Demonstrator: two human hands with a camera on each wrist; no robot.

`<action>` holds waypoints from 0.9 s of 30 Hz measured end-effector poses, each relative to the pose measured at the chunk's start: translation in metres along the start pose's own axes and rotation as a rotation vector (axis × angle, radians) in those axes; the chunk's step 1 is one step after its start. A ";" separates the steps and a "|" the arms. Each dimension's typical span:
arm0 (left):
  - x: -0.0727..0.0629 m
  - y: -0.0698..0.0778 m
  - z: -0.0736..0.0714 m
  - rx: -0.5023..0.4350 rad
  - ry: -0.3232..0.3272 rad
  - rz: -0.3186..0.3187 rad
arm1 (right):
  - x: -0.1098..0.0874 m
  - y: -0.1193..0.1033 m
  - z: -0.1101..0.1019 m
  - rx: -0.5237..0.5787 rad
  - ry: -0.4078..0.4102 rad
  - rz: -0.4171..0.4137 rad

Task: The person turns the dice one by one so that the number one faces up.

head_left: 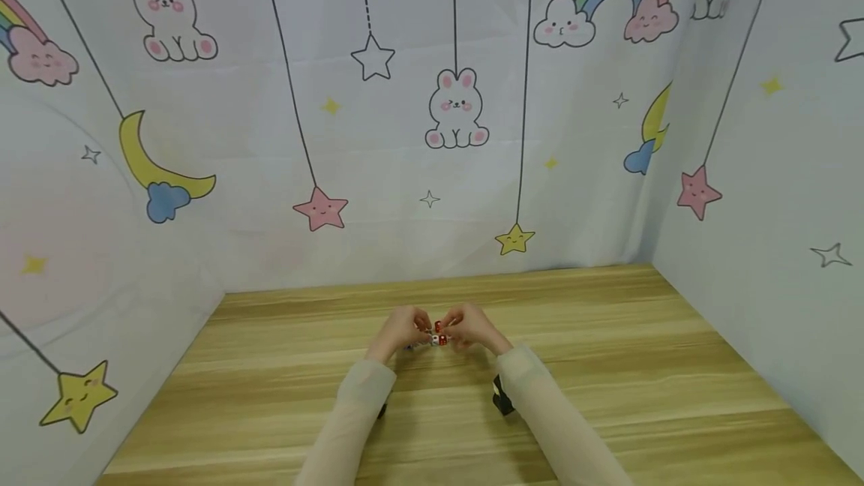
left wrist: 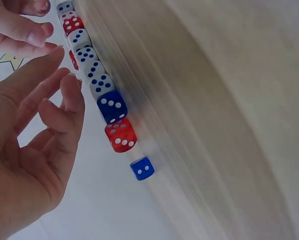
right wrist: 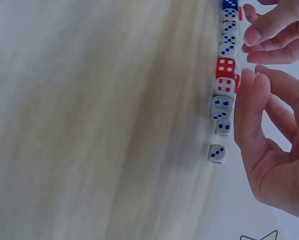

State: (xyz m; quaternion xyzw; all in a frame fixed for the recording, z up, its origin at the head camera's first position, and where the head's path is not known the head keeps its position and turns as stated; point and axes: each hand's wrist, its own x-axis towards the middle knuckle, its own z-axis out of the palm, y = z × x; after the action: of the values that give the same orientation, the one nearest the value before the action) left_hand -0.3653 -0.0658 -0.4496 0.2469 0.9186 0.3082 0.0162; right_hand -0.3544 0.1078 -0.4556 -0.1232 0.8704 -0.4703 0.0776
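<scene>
A line of small dice stands on the table, mixing white dice [right wrist: 230, 27], red ones and blue ones. Near the left end of the line are a blue die [left wrist: 112, 107] and a red die [left wrist: 120, 135]. A second red die [head_left: 438, 326] lies just behind the line, between the hands. My left hand [head_left: 405, 327] hovers close above the line, its thumb and fingertips apart, with a red die [left wrist: 73, 59] behind the line near them. My right hand [head_left: 470, 326] has its fingertips close together beside another red die [right wrist: 237, 82]; whether they pinch it is hidden.
The wood-grain table [head_left: 432, 426] stretches around the dice. A patterned cloth [head_left: 398, 133] with rabbits and stars hangs behind it and at both sides. Dark wrist gear [head_left: 502, 397] shows under the right sleeve. A white die [right wrist: 217, 153] stands apart from the line's right end.
</scene>
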 end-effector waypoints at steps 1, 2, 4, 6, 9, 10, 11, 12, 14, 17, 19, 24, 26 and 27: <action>0.000 0.001 0.001 -0.008 0.000 -0.005 | 0.000 0.001 0.001 0.001 0.003 -0.003; 0.001 0.001 0.002 -0.015 0.001 -0.008 | 0.000 0.003 0.002 0.002 0.006 -0.007; 0.001 0.001 0.004 -0.021 0.004 -0.022 | 0.000 0.005 0.005 -0.007 0.010 -0.009; 0.001 0.002 0.005 -0.011 0.004 -0.034 | 0.000 0.007 0.007 -0.017 0.014 -0.006; 0.001 0.002 0.007 0.024 0.013 -0.046 | 0.000 0.007 0.009 -0.020 0.017 0.002; 0.001 0.003 0.007 0.034 0.014 -0.051 | -0.001 0.007 0.009 -0.016 0.018 0.005; 0.001 0.003 0.007 0.040 0.013 -0.055 | -0.001 0.007 0.010 -0.014 0.019 0.005; 0.000 0.004 0.008 0.045 0.014 -0.057 | -0.001 0.007 0.010 -0.009 0.018 0.007; 0.000 0.005 0.009 0.047 0.012 -0.063 | -0.002 0.007 0.009 -0.001 0.015 0.011; 0.000 0.007 0.011 0.058 0.010 -0.075 | -0.001 0.007 0.009 -0.001 0.016 0.013; -0.001 0.008 0.011 0.065 0.012 -0.082 | -0.001 0.008 0.010 -0.001 0.019 0.013; 0.001 0.008 0.012 0.084 0.029 -0.083 | 0.000 0.009 0.010 -0.013 0.025 0.009; 0.002 0.007 0.011 0.077 0.038 -0.079 | 0.000 0.009 0.009 -0.035 0.045 -0.007; 0.001 0.006 0.009 0.076 0.040 -0.077 | -0.001 0.008 0.008 -0.041 0.052 -0.008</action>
State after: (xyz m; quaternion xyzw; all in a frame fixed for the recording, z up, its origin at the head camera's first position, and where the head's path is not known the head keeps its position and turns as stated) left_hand -0.3621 -0.0556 -0.4533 0.2054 0.9386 0.2771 0.0006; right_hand -0.3530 0.1062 -0.4666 -0.1160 0.8810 -0.4559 0.0505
